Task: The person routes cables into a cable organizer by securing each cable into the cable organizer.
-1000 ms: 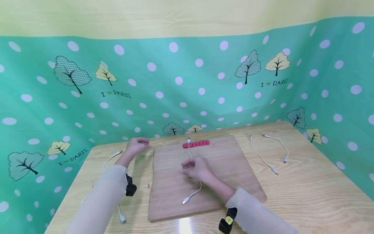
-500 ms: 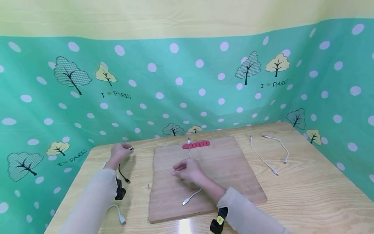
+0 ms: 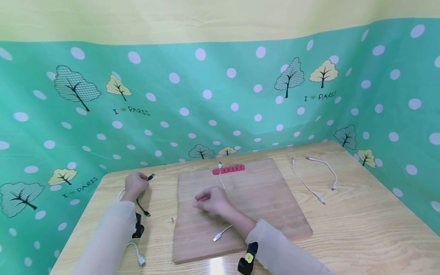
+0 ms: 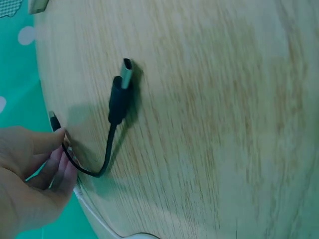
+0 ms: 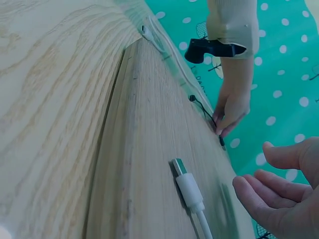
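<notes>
At the far left of the table, my left hand (image 3: 135, 185) pinches a short black USB cable (image 4: 118, 104) between thumb and fingers near one end. Its other plug points away over the wood in the left wrist view. Above the wooden board (image 3: 261, 206), my right hand (image 5: 279, 194) hovers with thumb and fingers apart, holding nothing. A white USB cable (image 3: 224, 231) runs across the board beneath that hand, its middle partly hidden. The far plug of this cable lies at the left end of a red cable clip strip (image 3: 233, 169) along the board's back edge.
Two white cables, one long (image 3: 306, 183) and one curved (image 3: 328, 165), lie right of the board. Another white cable (image 3: 139, 256) lies at the front left, partly behind the left sleeve. A small piece (image 3: 172, 220) sits beside the board. A polka-dot curtain (image 3: 213, 114) hangs behind.
My left hand has moved left and slightly nearer, and now pinches the black cable, which it did not hold at first. My right hand has drifted left over the board, still holding nothing.
</notes>
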### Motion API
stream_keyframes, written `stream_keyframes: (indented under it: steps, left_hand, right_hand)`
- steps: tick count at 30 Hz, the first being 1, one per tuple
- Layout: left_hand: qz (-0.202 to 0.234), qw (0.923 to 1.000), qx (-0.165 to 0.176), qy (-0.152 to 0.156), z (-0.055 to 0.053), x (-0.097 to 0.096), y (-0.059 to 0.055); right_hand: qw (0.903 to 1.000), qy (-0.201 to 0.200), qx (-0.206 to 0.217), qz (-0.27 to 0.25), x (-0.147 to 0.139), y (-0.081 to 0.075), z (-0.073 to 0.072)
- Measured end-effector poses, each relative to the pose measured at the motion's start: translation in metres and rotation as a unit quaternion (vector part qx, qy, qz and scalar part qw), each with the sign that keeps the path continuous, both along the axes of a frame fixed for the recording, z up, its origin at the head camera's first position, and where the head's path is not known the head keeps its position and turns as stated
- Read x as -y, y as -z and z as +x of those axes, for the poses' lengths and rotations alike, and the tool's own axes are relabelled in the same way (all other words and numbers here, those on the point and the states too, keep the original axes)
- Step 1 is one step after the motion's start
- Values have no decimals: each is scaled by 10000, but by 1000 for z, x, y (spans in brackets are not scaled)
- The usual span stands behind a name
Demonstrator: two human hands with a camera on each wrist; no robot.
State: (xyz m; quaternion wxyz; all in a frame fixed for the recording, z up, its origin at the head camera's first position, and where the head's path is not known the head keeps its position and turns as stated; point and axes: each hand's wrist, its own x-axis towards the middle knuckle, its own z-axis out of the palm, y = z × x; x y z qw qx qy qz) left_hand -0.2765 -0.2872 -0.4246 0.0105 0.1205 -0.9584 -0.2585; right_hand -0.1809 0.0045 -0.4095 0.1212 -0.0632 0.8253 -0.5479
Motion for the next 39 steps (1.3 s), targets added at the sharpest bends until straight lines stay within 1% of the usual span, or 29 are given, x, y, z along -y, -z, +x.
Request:
stream_keyframes:
  steps: [5, 10, 13, 19, 22, 28, 31, 34, 36, 39]
  left_hand:
    - [10, 9999, -129, -91, 1, 4, 2]
    - [-97, 9997, -218, 22, 2, 9, 2]
    - [-9, 9997, -211, 94, 4, 10, 0]
    - [425, 9986, -192, 242, 7, 8, -9]
    - [554, 9978, -202, 288, 9, 7, -14]
    - [588, 9976, -139, 343, 13, 7, -22]
    - [570, 9976, 25, 387, 16, 6, -27]
    - [646, 9965, 314, 419, 20, 3, -33]
    - [832, 9943, 505, 428, 22, 0, -37]
    - [1171, 9895, 686, 501, 23, -6, -43]
  right_hand:
    - [10000, 23, 7, -5, 11, 2, -1]
    - [9999, -1, 110, -24, 23, 5, -1]
    - [9996, -29, 196, -184, 32, 6, 0]
    - [9984, -97, 335, -445, 45, 5, -1]
    - [9973, -119, 425, -590, 51, 5, -2]
    - [9963, -94, 498, -692, 63, 10, -1]
    - [9959, -102, 556, -708, 69, 11, 0]
    - [9952, -119, 645, -720, 74, 12, 0]
    - [9950, -147, 671, -727, 77, 12, 0]
    - [9954, -211, 641, -677, 80, 14, 0]
